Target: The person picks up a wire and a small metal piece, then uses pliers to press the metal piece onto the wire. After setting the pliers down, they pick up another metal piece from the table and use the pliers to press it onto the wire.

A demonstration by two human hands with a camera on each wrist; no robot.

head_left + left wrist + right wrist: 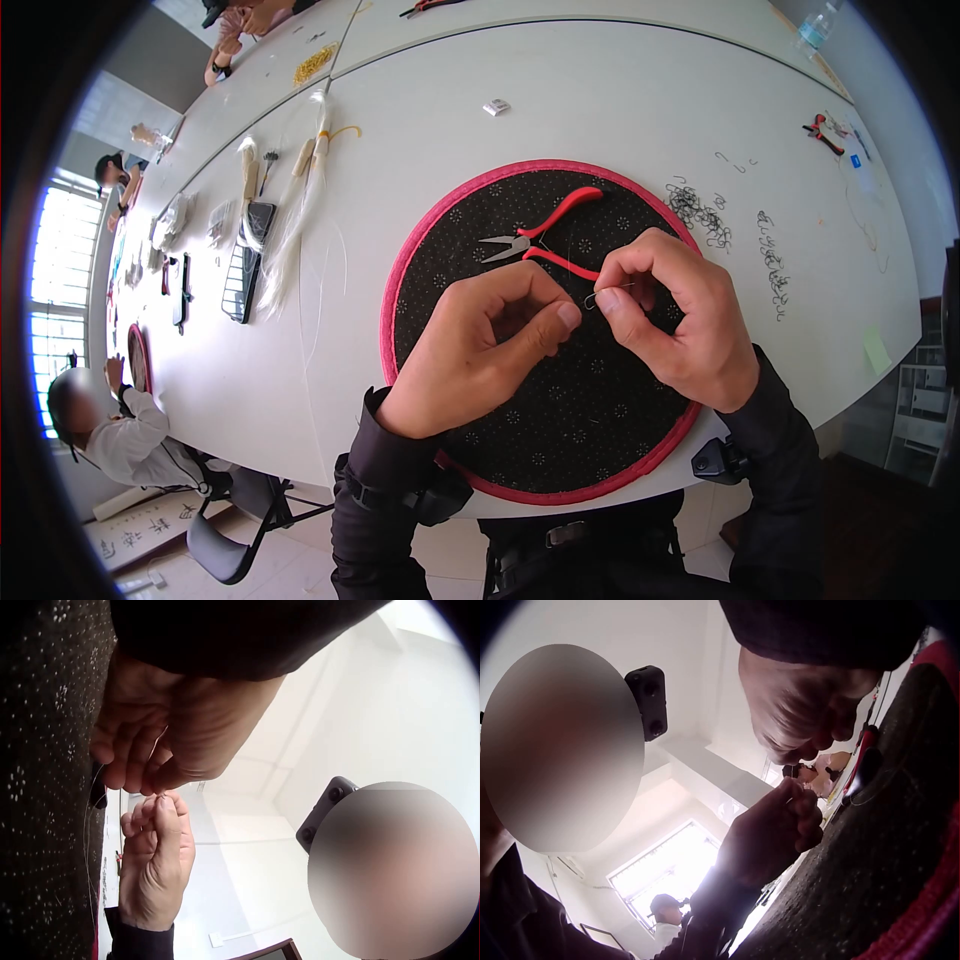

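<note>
What matters most is the hardest thing to see. A thin wire pin is held just above the round black mat, and most of it is buried between fingertips. Only a short bare stretch and a small loop show. It lies roughly across the person's front, with the looped end towards the left hand and the other end lost in the right hand. The right hand pinches the pin between thumb and forefinger, its other fingers curled. The left hand is curled too, thumb pressed to forefinger, the tips right beside the loop. I cannot tell whether it has hold of the wire. From both wrist views the pin is little more than a glint, and the knuckles block the contact point. Red-handled pliers lie on the mat just beyond the hands, nose pointing left, with part of one handle hidden under the right hand. A scatter of small wire bits sits on the white counter beside the mat. No brand is readable. A sheet on the floor bears brush-written characters too small to read.
</note>
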